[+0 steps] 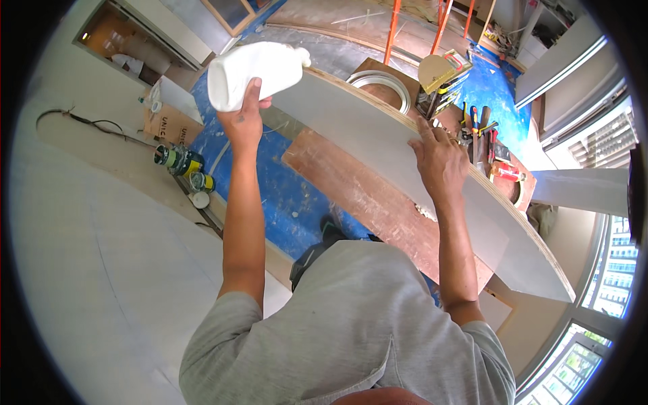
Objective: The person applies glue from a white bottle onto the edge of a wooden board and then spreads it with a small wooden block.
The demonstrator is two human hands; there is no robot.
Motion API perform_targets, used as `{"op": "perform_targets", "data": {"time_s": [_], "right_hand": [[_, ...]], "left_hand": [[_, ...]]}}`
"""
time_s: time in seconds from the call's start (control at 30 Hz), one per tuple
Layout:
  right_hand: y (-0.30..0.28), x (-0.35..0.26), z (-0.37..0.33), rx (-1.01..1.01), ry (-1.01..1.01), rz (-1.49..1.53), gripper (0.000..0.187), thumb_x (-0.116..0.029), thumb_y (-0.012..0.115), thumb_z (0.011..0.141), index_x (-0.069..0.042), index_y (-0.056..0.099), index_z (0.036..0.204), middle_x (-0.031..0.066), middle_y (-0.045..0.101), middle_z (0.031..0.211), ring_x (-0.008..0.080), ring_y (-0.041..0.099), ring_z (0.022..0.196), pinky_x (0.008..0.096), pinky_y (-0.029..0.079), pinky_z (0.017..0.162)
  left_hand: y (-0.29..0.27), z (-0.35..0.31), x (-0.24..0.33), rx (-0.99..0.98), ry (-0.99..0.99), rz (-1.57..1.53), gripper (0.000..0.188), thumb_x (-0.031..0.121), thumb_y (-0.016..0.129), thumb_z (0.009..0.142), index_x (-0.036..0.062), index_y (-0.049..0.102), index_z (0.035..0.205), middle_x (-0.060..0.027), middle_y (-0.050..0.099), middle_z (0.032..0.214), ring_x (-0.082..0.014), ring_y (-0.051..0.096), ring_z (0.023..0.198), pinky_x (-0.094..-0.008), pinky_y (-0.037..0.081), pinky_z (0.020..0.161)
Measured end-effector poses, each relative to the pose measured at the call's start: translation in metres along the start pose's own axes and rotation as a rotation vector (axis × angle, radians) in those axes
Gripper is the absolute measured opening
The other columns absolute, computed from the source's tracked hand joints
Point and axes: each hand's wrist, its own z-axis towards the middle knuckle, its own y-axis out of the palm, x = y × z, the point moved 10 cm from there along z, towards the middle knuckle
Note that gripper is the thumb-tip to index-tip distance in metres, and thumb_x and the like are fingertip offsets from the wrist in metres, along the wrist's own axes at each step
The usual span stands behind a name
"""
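Observation:
My left hand is closed round a white plastic bottle, which lies tipped on its side with its neck toward the right. The neck is by the far left end of a long board with a pale grey face and a bare plywood edge. My right hand is at that plywood edge, fingers stretched out along it and thumb apart, holding nothing that I can see. The board stands on its edge and curves down toward the right.
Behind the board, a worktop carries a white coiled strip, screwdrivers and a red bottle. A reddish plank lies below me over blue floor sheeting. Tins stand by the left wall; orange ladder legs rise beyond.

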Motion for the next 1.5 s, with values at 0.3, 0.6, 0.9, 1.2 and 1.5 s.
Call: {"op": "perform_targets", "data": {"time_s": [0.3,0.6,0.9,1.2,1.5], "right_hand": [[0.001,0.000,0.001,-0.025,0.001,-0.030,0.046,-0.034,0.075,0.090,-0.016,0.070,0.133,0.0070,0.074,0.103,0.0280,0.073,0.091,0.0420,0.054,0.079],[-0.002,-0.003,-0.003,0.032,-0.023,-0.004,0.045,-0.032,0.078,0.087,-0.015,0.072,0.129,0.0073,0.073,0.098,0.0273,0.073,0.091,0.0419,0.054,0.078],[0.000,-0.001,-0.002,0.001,0.001,-0.024,0.046,-0.033,0.077,0.087,-0.017,0.071,0.131,0.0074,0.073,0.100,0.0278,0.073,0.090,0.0422,0.054,0.077],[0.001,-0.002,-0.002,-0.008,-0.007,-0.032,0.048,-0.036,0.076,0.090,-0.018,0.070,0.134,0.0089,0.073,0.103,0.0288,0.072,0.090,0.0415,0.055,0.078],[0.005,-0.001,-0.003,-0.015,-0.005,-0.039,0.048,-0.036,0.075,0.090,-0.018,0.069,0.134,0.0090,0.073,0.103,0.0291,0.073,0.092,0.0425,0.055,0.080]], "left_hand": [[0.001,-0.001,0.001,-0.062,0.018,0.014,0.036,0.008,0.070,0.098,-0.0100,0.062,0.128,-0.0188,0.074,0.104,-0.0227,0.074,0.073,-0.0295,0.062,0.057],[-0.019,0.001,-0.003,0.021,-0.004,0.004,0.034,0.008,0.070,0.097,-0.0087,0.062,0.126,-0.0167,0.073,0.102,-0.0205,0.073,0.073,-0.0283,0.062,0.059],[-0.022,-0.004,-0.004,0.028,-0.003,-0.023,0.034,0.008,0.072,0.097,-0.0092,0.063,0.125,-0.0167,0.074,0.103,-0.0208,0.074,0.074,-0.0288,0.062,0.058],[-0.025,-0.005,-0.004,0.038,0.017,-0.046,0.034,0.008,0.071,0.097,-0.0093,0.064,0.125,-0.0171,0.073,0.103,-0.0208,0.074,0.074,-0.0282,0.063,0.058],[-0.026,-0.009,-0.007,0.047,0.006,-0.047,0.042,0.011,0.072,0.098,-0.0106,0.059,0.130,-0.0193,0.073,0.107,-0.0224,0.074,0.071,-0.0287,0.062,0.057]]}}
